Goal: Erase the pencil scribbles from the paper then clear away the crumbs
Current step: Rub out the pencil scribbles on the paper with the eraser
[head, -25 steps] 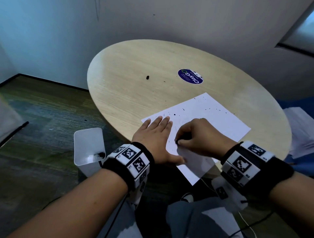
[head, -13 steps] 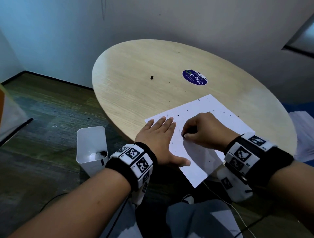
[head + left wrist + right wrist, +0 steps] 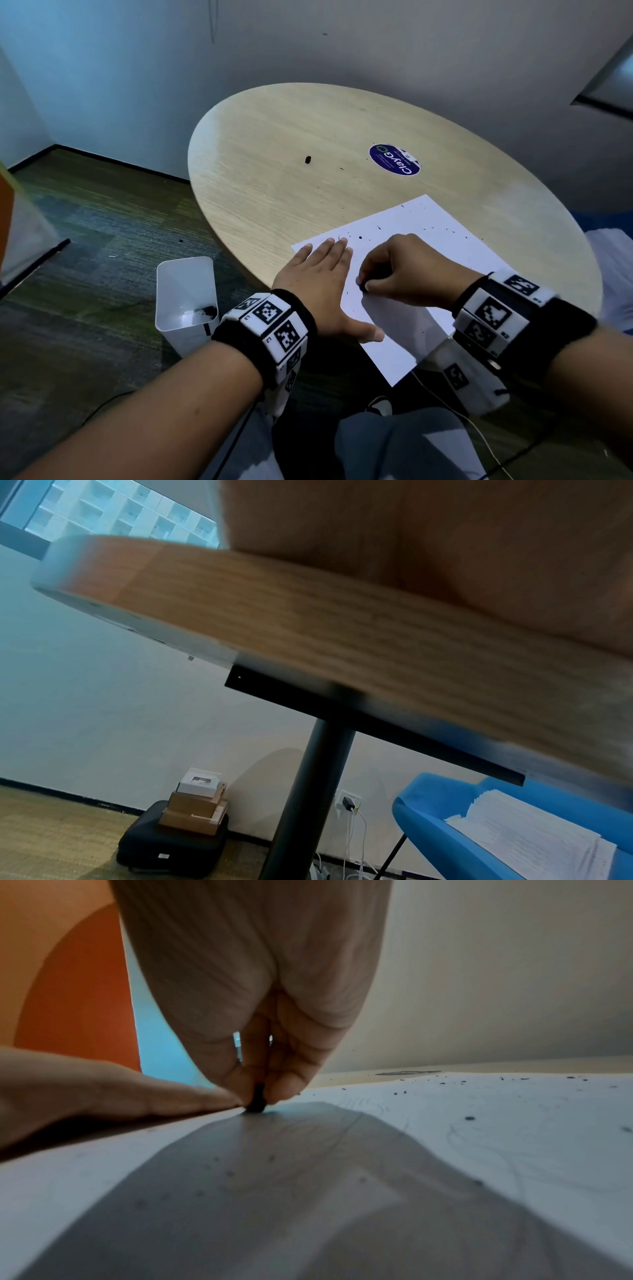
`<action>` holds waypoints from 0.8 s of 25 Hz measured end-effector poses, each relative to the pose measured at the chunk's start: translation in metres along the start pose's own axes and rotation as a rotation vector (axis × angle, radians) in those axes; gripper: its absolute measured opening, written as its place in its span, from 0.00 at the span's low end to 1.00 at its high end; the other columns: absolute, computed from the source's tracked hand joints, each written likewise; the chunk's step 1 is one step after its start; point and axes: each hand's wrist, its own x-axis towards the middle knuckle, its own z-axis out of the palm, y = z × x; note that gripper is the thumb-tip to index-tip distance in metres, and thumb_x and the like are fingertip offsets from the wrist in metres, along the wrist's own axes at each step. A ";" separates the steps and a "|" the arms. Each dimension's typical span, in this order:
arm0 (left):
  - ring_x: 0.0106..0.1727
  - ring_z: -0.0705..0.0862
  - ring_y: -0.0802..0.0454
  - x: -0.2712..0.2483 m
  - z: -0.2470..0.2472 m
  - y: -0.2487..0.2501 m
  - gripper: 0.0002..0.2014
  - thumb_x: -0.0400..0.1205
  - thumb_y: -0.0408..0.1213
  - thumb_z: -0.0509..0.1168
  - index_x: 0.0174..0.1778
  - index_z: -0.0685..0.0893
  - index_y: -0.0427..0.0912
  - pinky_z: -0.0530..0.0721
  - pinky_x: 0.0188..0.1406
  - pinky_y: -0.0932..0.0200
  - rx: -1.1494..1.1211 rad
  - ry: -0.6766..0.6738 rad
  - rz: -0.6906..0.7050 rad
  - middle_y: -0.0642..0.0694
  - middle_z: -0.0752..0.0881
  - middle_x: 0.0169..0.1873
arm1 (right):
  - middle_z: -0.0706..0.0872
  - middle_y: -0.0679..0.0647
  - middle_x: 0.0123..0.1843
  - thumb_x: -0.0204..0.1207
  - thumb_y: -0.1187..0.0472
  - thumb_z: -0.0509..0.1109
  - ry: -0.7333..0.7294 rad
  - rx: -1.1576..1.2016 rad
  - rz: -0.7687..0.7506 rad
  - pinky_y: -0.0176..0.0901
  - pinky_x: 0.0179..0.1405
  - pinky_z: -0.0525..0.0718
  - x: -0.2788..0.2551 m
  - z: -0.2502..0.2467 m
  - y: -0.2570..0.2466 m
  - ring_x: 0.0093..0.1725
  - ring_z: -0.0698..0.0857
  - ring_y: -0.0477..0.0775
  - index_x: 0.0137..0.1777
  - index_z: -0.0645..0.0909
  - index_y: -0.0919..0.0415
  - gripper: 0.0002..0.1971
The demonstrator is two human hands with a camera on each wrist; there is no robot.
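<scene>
A small dark eraser [image 3: 256,1100] is pinched upright in the curled fingers [image 3: 291,1080] of the right hand [image 3: 406,270] and pressed onto the paper [image 3: 455,246] on the counter [image 3: 308,205], just beside the flat, outstretched left hand [image 3: 322,284] by which the sheet is pinned.

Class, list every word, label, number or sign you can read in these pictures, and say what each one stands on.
"ClayG": white letters on the round blue sticker on the table, seen upside down.
Smaller print on that sticker: too small to read.
Wristband squares: coded patterns; their tiny characters are unreadable.
Boxes by the wall: blurred.
</scene>
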 end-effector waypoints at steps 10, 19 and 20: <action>0.85 0.30 0.53 -0.003 -0.004 0.002 0.71 0.61 0.85 0.58 0.87 0.35 0.40 0.33 0.85 0.50 -0.017 -0.002 -0.050 0.46 0.32 0.86 | 0.91 0.42 0.36 0.68 0.63 0.73 -0.005 -0.061 -0.003 0.31 0.41 0.84 0.007 -0.003 0.000 0.40 0.87 0.37 0.38 0.90 0.52 0.06; 0.85 0.31 0.53 -0.003 -0.003 0.001 0.72 0.60 0.85 0.58 0.87 0.36 0.40 0.35 0.85 0.50 -0.021 0.000 -0.049 0.46 0.33 0.86 | 0.91 0.41 0.37 0.68 0.62 0.75 -0.102 -0.047 0.006 0.30 0.42 0.84 0.010 -0.005 -0.001 0.41 0.87 0.35 0.39 0.90 0.52 0.04; 0.85 0.31 0.53 -0.002 -0.003 0.001 0.71 0.61 0.85 0.58 0.87 0.36 0.40 0.34 0.85 0.50 -0.019 -0.002 -0.047 0.46 0.32 0.86 | 0.91 0.41 0.36 0.68 0.62 0.74 -0.070 -0.050 -0.002 0.30 0.41 0.83 0.011 -0.004 -0.001 0.40 0.87 0.35 0.39 0.90 0.52 0.05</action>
